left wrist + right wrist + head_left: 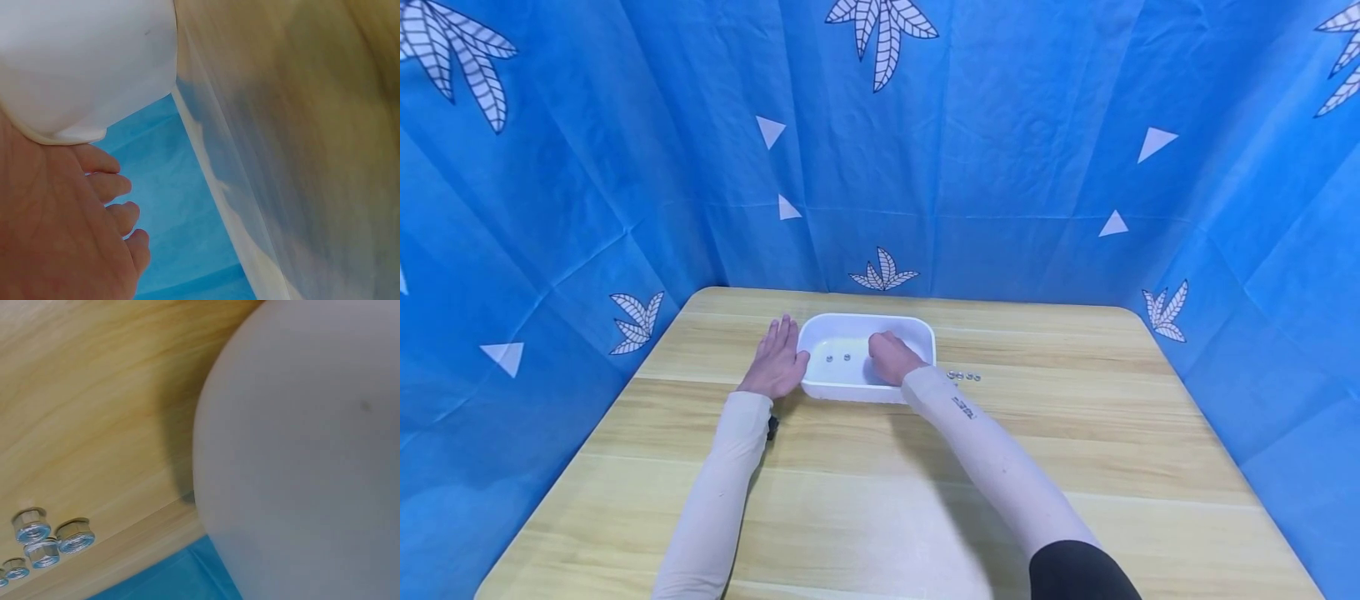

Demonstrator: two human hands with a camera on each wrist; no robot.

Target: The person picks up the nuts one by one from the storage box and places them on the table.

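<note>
Apparently, the step in hand is moving nuts (847,357) into or out of the tray (850,392), near the bench's (1075,400) far edge: two lie in its left half, more just off its right edge. The left hand (775,364), fingers straight, rests against its left edge. The right hand (894,358) is inside, fingers curled; I cannot tell whether they hold a nut. The next move likely calls for clearing the rim without tipping the tray.
</note>
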